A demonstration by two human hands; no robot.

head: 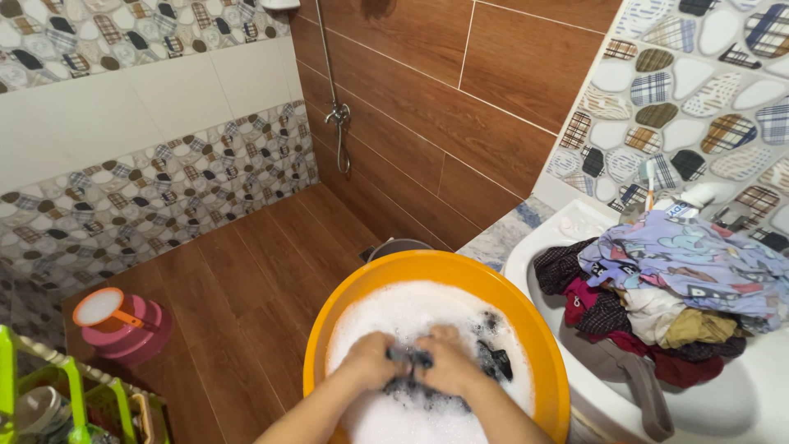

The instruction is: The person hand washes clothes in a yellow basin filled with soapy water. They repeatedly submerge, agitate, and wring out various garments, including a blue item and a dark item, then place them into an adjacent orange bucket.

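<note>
Both hands in suds: left hand (370, 359) and right hand (448, 363) side by side, each grip clenched on same dark cloth (411, 358), bunched between them at middle of orange basin (538, 345). More dark fabric poking through foam just right of hands. Heap of clothes (674, 288) piled in white sink (731, 403), right beside basin. Pink bucket (131, 329) on floor, well apart. Risks, probably: foam slopping over rim, slick floor; heap sliding off sink edge.
</note>
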